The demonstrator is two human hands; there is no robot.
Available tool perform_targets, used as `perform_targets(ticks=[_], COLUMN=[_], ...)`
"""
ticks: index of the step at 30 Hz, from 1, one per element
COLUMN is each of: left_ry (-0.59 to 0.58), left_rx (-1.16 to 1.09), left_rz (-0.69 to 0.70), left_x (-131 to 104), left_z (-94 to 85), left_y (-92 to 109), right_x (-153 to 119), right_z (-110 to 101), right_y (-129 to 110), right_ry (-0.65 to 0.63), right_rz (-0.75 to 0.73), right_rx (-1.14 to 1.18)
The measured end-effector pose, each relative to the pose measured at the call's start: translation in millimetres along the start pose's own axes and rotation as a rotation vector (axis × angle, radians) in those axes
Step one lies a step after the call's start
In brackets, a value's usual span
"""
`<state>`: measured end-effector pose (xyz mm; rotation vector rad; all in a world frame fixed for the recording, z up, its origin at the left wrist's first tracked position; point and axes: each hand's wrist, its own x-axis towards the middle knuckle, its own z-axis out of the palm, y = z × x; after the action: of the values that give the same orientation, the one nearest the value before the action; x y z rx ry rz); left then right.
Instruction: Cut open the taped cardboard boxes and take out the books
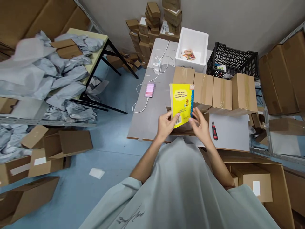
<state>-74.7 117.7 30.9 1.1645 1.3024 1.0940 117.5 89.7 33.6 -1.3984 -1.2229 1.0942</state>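
Observation:
A yellow book (181,101) with a blue strip along its right side is held up over an open cardboard box (188,131) at the table's front edge. My left hand (165,125) grips the book's lower left corner, thumb on the cover near the barcode. On the other side, my right hand (199,124) has its fingers apart beside the book's lower right edge; whether the fingertips touch it I cannot tell. The book covers much of the box's inside. To the right of my right hand lies a red and black box cutter (214,131).
Several closed cartons (202,86) line the table behind the book. Beyond them stand a white foam box (192,47) and a black plastic crate (233,58). A phone (150,90) with a white cable (143,111) lies left. A large carton (277,181) stands at my right.

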Motion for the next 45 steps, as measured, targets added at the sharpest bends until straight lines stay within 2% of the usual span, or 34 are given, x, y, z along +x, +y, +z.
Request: perform_targets(ticks=[2,3,5,7,9,12,13,16,18,20,24,27,33,36,38,41,45], left_ry=[0.042,0.038,-0.015,-0.099,-0.094,0.040,0.027,-0.177,-0.239,-0.231,-0.235,-0.252,-0.260,-0.256,-0.251,-0.282,-0.304], left_rx=[0.156,0.218,0.291,0.291,0.250,0.125,0.051,-0.218,-0.325,-0.349,-0.270,-0.167,0.136,0.229,0.248,0.224,0.163], left_rz=[0.163,0.265,0.456,0.536,0.467,0.204,0.094,-0.210,-0.309,-0.317,-0.235,-0.117,0.393,0.572,0.617,0.593,0.519], left_x=[-9.1,-14.3,-22.7,-24.4,-17.3,3.0,9.4,19.6,19.2,16.3,14.3,17.4,24.2,24.6,24.1,23.7,24.0], left_z=[14.4,21.1,29.7,28.5,17.3,-6.8,-13.4,-21.8,-19.9,-16.7,-17.8,-26.0,-46.7,-52.6,-54.7,-56.4,-56.7], left_y=[-4.3,-6.2,-8.9,-9.8,-8.8,-4.4,-2.6,2.4,4.6,5.3,3.8,4.5,17.4,19.4,17.5,13.1,11.2], right_x=[-6.0,-7.9,-8.0,-4.1,0.5,3.5,3.5,3.2,4.0,5.1,7.7,11.1,16.2,15.2,14.1,13.1,12.0], right_z=[13.6,19.1,24.2,19.9,8.6,-9.8,-14.2,-20.3,-21.1,-22.1,-31.0,-43.8,-67.6,-68.2,-67.0,-69.0,-74.5], right_y=[-3.5,-5.7,-10.0,-13.4,-16.0,-19.0,-19.5,-17.9,-14.2,-9.1,1.0,3.7,-10.2,-14.2,-12.6,-7.9,-2.7], right_ry=[-0.076,-0.059,0.055,0.146,0.133,0.023,-0.006,-0.065,-0.083,-0.087,-0.114,-0.123,-0.164,-0.099,-0.071,-0.093,-0.156], right_rz=[-0.001,-0.005,0.005,0.035,0.077,0.175,0.208,0.262,0.275,0.280,0.260,0.165,-0.090,-0.216,-0.277,-0.329,-0.298], right_rx=[0.008,-0.007,-0.021,0.038,0.147,0.284,0.316,0.366,0.371,0.363,0.324,0.233,0.004,-0.033,-0.041,-0.092,-0.176])
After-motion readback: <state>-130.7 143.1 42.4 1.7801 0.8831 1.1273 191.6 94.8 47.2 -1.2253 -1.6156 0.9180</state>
